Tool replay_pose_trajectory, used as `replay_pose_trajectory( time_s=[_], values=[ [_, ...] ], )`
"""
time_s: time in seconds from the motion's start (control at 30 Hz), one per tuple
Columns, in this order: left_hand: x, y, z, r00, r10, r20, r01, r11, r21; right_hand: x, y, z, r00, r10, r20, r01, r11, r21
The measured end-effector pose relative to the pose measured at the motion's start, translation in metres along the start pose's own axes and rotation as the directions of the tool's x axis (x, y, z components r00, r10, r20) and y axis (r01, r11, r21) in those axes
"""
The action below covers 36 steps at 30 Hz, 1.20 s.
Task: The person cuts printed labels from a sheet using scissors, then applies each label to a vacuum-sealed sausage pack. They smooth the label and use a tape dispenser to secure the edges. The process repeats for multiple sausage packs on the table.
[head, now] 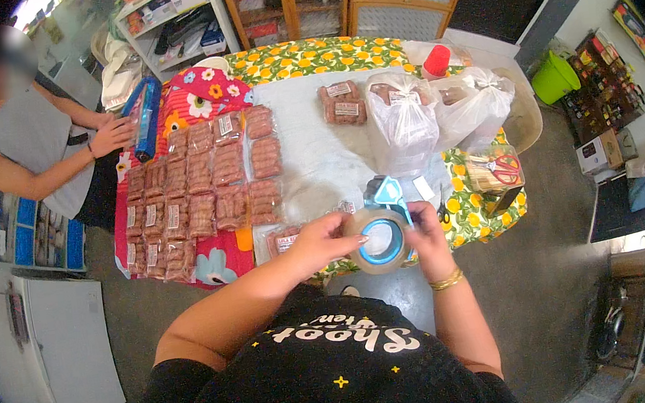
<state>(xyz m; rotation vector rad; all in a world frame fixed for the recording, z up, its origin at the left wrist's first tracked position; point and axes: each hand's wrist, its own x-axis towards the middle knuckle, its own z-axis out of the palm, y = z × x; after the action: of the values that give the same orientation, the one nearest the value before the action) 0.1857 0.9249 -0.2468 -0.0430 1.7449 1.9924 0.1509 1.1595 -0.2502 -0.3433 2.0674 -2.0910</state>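
A roll of clear packing tape (381, 263) sits on a light-blue tape dispenser (386, 192), close in front of my body at the table's near edge. My left hand (324, 239) grips the roll's left side, with the thumb near its blue core. On the other side, my right hand (431, 239) holds the dispenser; its fingers are partly hidden. Beneath my left forearm lies a labelled sausage pack (284, 241), partly covered. A small white card (423, 188) and dark-handled scissors (443, 211) rest just beyond my right hand.
Rows of packed sausages (227, 165) cover the table's left. Tied plastic bags (404, 131), sausage packs (342, 104) and a red cup (436, 60) stand farther back. A box of sticks (479, 173) holds red-handled scissors. Another person (44, 145) touches a blue box (148, 120) at left.
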Motion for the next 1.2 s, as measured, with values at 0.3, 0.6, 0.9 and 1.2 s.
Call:
replay_pose_trajectory(
  time_s=[0.3,0.6,0.9,1.2],
  values=[
    [-0.035,0.044,0.001,0.984,0.072,0.160,-0.056,0.993,-0.104,-0.066,-0.030,0.012,0.895,0.012,0.445,-0.312,0.731,0.607],
    [-0.042,0.068,0.027,0.968,0.245,-0.058,-0.173,0.814,0.554,-0.086,-0.047,0.013,0.917,-0.086,0.389,0.000,0.977,0.215],
    [-0.053,0.092,0.034,0.856,0.502,-0.126,-0.258,0.625,0.737,-0.116,-0.058,-0.005,0.962,-0.004,0.271,0.000,1.000,0.013],
    [-0.051,0.091,0.027,0.605,0.762,0.229,-0.490,0.130,0.862,-0.118,-0.034,0.002,0.990,0.121,0.078,-0.106,0.978,-0.178]
  ],
)
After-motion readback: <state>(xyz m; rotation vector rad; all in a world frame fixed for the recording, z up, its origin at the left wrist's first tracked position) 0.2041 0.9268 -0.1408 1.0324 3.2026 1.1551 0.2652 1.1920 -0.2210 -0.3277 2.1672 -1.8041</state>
